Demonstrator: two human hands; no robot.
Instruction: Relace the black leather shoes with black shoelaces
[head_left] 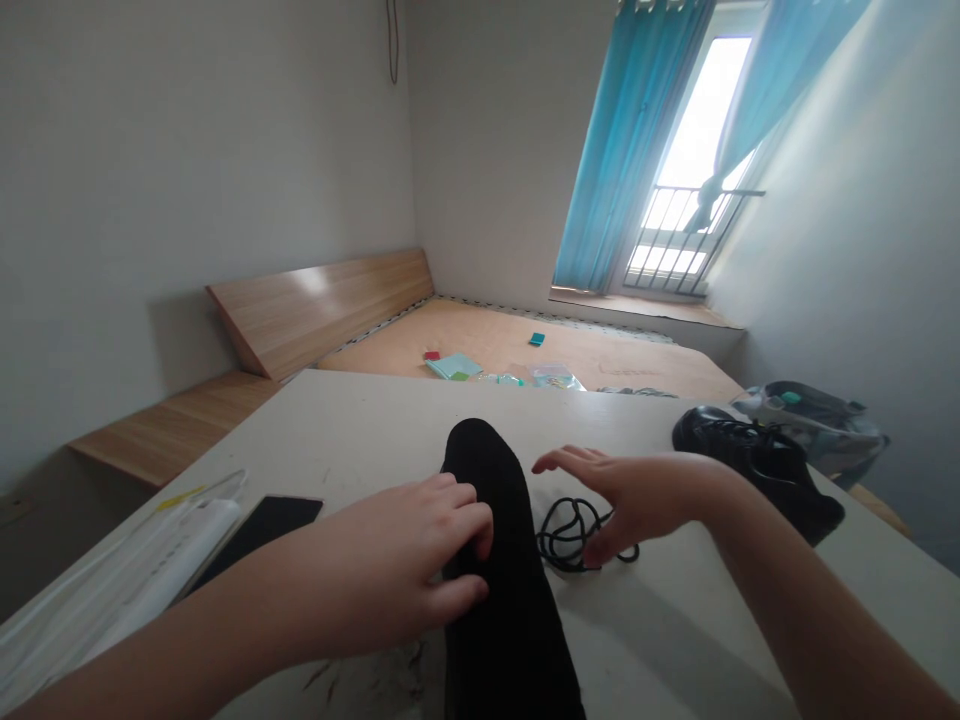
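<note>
A long, matte black thing with a rounded far end (504, 560) runs from the bottom edge up the middle of the table; its kind is hard to make out. My left hand (420, 545) rests against its left side, fingers curled over it, with a gap between thumb and forefinger. To the right lies a loosely coiled black shoelace (561, 535). My right hand (637, 500) hovers over the coil, fingers apart, its thumb at the lace's right part; whether it touches is unclear. Beyond my right wrist stands a black lace-up shoe (799, 490).
The white table (375, 420) carries a dark phone (262, 535) and a white power strip-like thing (161, 565) at left. Behind it, a bed (487, 325) with a wooden headboard (330, 305) holds small packets. A bag (817, 415) stands beyond the shoe.
</note>
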